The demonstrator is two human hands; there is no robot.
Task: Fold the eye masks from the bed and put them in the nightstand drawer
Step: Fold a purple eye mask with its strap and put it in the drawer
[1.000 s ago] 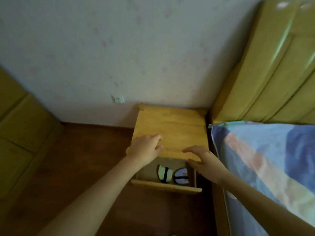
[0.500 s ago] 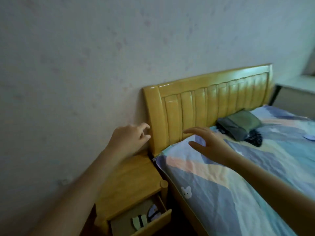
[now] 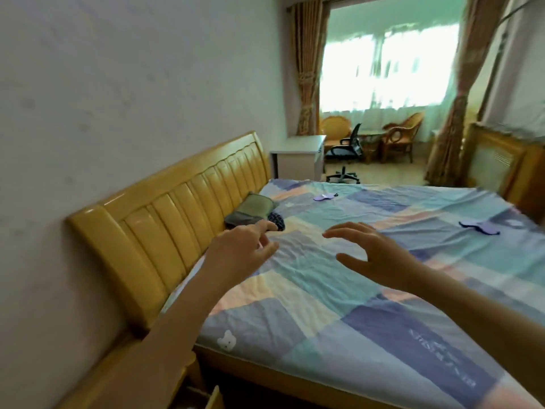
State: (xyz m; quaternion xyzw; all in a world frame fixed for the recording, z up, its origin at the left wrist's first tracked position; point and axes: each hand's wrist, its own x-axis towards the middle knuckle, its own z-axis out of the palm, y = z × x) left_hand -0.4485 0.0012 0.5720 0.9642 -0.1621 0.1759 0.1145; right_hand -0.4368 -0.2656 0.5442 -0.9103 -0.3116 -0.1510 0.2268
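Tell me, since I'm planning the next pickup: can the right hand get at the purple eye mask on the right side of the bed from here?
Probably not without leaning in. The right hand hovers open, holding nothing, and the purple eye mask lies well beyond it. Only bare bedsheet lies between, so nothing blocks the way.

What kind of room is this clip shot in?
A home bedroom, most likely: a bed with a patchwork sheet, a wooden headboard against the wall, and a curtained window with wicker chairs beyond.
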